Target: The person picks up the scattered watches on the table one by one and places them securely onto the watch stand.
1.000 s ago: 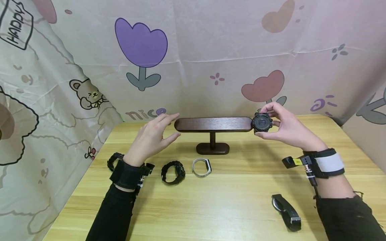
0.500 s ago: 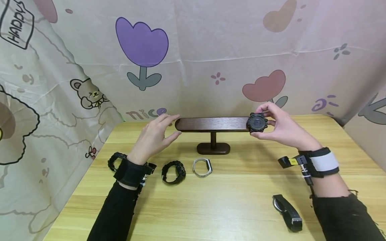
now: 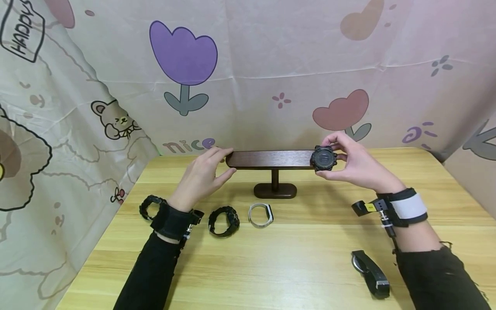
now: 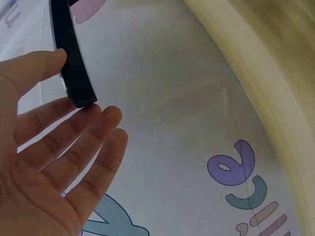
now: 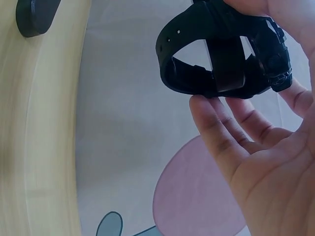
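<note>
Near the right end of a dark wooden T-shaped watch stand, my right hand grips a black digital watch between thumb and fingers. Seen from the right wrist, the closed strap loops around the end of the bar. My left hand holds the bar's left end, thumb at its lower edge and index fingertip at its upper edge. Left wrist view: the bar comes between the thumb and the nearly straight fingers.
Three watches or bands lie left and middle on the wooden table: a black watch, another black watch and a white-and-black fitness band. A black strap watch lies front right. A printed curtain hangs behind.
My right hand has moved left with the black digital watch, bringing it from the bar's right tip further along the bar. My left hand stays at the left end.
</note>
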Available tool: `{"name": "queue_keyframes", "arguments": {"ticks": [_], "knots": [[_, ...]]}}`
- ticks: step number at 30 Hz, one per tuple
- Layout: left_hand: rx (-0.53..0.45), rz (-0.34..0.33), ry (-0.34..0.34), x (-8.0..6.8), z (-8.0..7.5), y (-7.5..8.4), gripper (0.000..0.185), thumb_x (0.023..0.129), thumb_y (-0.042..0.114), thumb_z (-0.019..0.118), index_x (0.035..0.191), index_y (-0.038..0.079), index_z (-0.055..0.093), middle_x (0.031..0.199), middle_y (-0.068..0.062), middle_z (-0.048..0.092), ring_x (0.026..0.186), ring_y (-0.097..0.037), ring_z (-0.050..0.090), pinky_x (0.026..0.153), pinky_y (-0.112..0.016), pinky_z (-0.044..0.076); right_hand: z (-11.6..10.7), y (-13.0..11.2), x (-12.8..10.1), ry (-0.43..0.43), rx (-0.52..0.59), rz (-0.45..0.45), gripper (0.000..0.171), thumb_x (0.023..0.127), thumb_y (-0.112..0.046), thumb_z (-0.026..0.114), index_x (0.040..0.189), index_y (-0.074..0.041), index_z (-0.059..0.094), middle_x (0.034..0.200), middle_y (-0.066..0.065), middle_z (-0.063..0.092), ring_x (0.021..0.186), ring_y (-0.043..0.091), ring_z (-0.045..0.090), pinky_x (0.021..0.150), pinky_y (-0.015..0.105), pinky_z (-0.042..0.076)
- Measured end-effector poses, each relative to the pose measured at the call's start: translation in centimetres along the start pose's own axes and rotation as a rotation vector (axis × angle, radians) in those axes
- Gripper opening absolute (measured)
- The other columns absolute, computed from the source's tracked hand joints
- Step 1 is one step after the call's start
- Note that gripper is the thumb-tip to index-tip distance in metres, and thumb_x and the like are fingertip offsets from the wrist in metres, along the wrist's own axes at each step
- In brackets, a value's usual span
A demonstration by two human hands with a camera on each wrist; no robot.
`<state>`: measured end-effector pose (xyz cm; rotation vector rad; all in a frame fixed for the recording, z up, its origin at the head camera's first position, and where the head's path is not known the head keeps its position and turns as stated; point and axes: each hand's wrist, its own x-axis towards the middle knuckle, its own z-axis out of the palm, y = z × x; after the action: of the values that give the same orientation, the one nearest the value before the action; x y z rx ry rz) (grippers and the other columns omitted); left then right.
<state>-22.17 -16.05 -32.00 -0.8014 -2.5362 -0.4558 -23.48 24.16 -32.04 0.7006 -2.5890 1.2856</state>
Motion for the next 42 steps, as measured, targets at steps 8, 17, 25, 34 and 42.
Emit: {"name": "queue_keyframes", "arguments": {"ticks": [8,17,25,34,42], "knots": [[-0.003,-0.002,0.008,0.1,0.2,0.0,0.050,0.100,0.026,0.078,0.143,0.003,0.066,0.125,-0.014,0.073,0.100,-0.029,0.073,0.079,-0.043,0.062,0.3,-0.2,0.4,-0.011,-0.016,-0.014,0.066,0.074,-0.002,0.097,0.126,-0.010,0.058,0.124,-0.001,0.055,0.113,0.013,0.059,0.096,0.006,0.048],[-0.012,0.003,0.012,0.2,0.4,-0.1,0.049,0.100,0.025,0.078,0.142,0.002,0.067,0.126,-0.015,0.073,0.101,-0.029,0.073,0.082,-0.043,0.063,0.8,0.0,1.0,0.003,-0.068,-0.080,0.067,0.072,-0.005,0.099,0.126,-0.011,0.059,0.125,-0.001,0.061,0.111,0.005,0.060,0.099,0.008,0.047],[-0.008,0.004,0.012,0.3,0.5,-0.2,0.048,0.100,0.025,0.077,0.142,0.003,0.067,0.125,-0.014,0.073,0.099,-0.028,0.072,0.081,-0.043,0.062,1.4,-0.3,1.7,-0.009,-0.080,-0.110,0.068,0.070,-0.009,0.101,0.124,-0.014,0.061,0.122,0.001,0.066,0.110,0.007,0.061,0.097,0.011,0.047],[-0.009,0.009,0.014,0.4,0.5,-0.2,0.047,0.100,0.024,0.078,0.141,0.002,0.068,0.124,-0.015,0.073,0.099,-0.030,0.073,0.082,-0.044,0.063,2.0,-0.3,2.5,-0.048,-0.108,-0.132,0.067,0.072,-0.011,0.100,0.124,-0.015,0.059,0.116,0.000,0.068,0.106,0.017,0.067,0.091,0.015,0.051],[-0.012,0.020,0.020,0.1,0.5,-0.3,0.047,0.100,0.024,0.078,0.140,0.002,0.068,0.123,-0.015,0.073,0.098,-0.028,0.073,0.080,-0.043,0.062,2.6,-0.6,3.2,-0.077,-0.119,-0.159,0.067,0.072,-0.013,0.100,0.124,-0.016,0.058,0.116,-0.001,0.068,0.107,0.016,0.068,0.092,0.018,0.052]]}}
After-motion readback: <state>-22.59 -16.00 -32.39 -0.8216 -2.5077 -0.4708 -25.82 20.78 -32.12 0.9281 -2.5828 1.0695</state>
